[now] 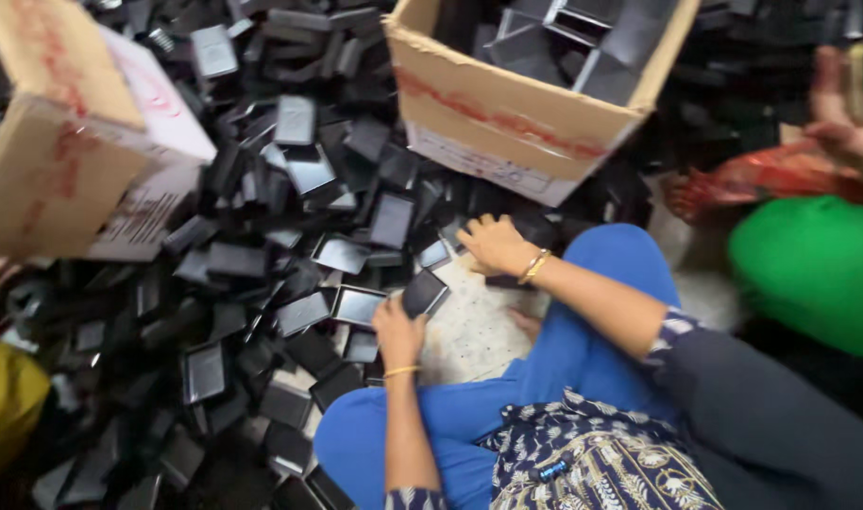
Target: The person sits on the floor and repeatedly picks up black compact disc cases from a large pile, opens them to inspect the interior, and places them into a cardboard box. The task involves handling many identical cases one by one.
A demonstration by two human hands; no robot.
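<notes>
Head view: left hand [398,332] is gripping a flat black rectangular piece [424,292] by its lower end, fingers closed around it. The piece is sitting just above the hand, over the bare patch of floor [474,331] in front of the blue-clad knees [583,349]. Its long axis is running lower-left to upper-right, and the free end is pointing up-right toward the right hand. It is tilting slightly, broad face toward the camera.

Right hand [493,244] is lying palm down, fingers spread and bent, on the edge of the heap of black pieces [290,217]. Can't tell whether it is pinching anything underneath. It is wearing a gold bangle [535,265]; the left wrist is wearing a thinner one.

Around: the heap is filling the floor to the left and ahead, right up against the held piece. An open cardboard box [507,113] with black pieces inside is sitting just beyond the right hand. A second cardboard box [63,142] is tipping at the left. Another person's arm [852,132] and green cloth [814,269] are showing at the right edge, well apart from both hands.

Look: the piece is dark, glossy, thin, with rounded corners, same as many in the heap.
</notes>
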